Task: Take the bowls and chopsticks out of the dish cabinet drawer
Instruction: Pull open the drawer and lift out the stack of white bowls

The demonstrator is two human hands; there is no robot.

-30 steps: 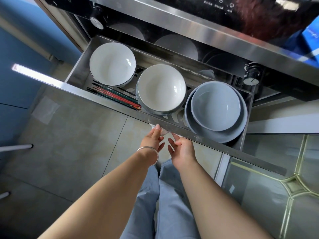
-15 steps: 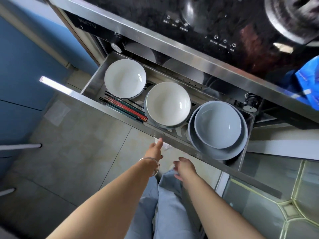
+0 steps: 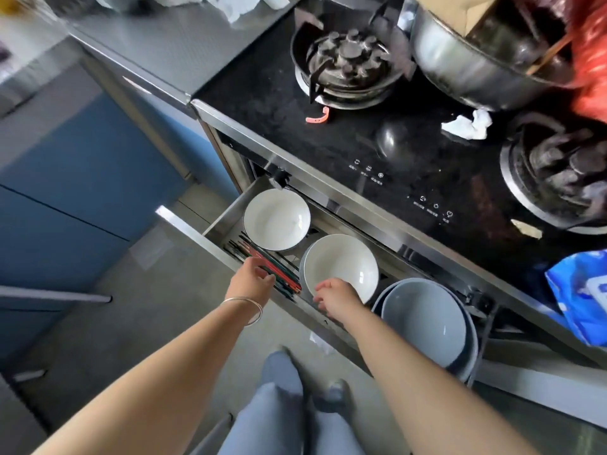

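Observation:
The steel dish drawer [image 3: 216,221] stands pulled out below the stove. Inside it are a white bowl [image 3: 276,219] at the left, a second white bowl [image 3: 341,264] in the middle, and a grey-blue bowl [image 3: 423,323] nested in a larger grey one at the right. A bundle of red and green chopsticks [image 3: 279,274] lies along the drawer's front, between the white bowls. My left hand [image 3: 253,277], with a bangle on its wrist, hovers over the chopsticks, fingers apart and curled. At the near rim of the middle white bowl is my right hand [image 3: 335,297], fingers spread, gripping nothing.
Above the drawer is a black gas hob [image 3: 361,139] with two burners, a steel pot [image 3: 476,60], crumpled tissue [image 3: 466,124] and a blue bag [image 3: 581,297] at the right edge. Blue cabinets [image 3: 82,178] stand left. My legs and shoes are on the tiled floor below.
Both hands rose from below the drawer front into the drawer, the left over the chopsticks, the right to the middle bowl. My view tilted up, showing the stove top.

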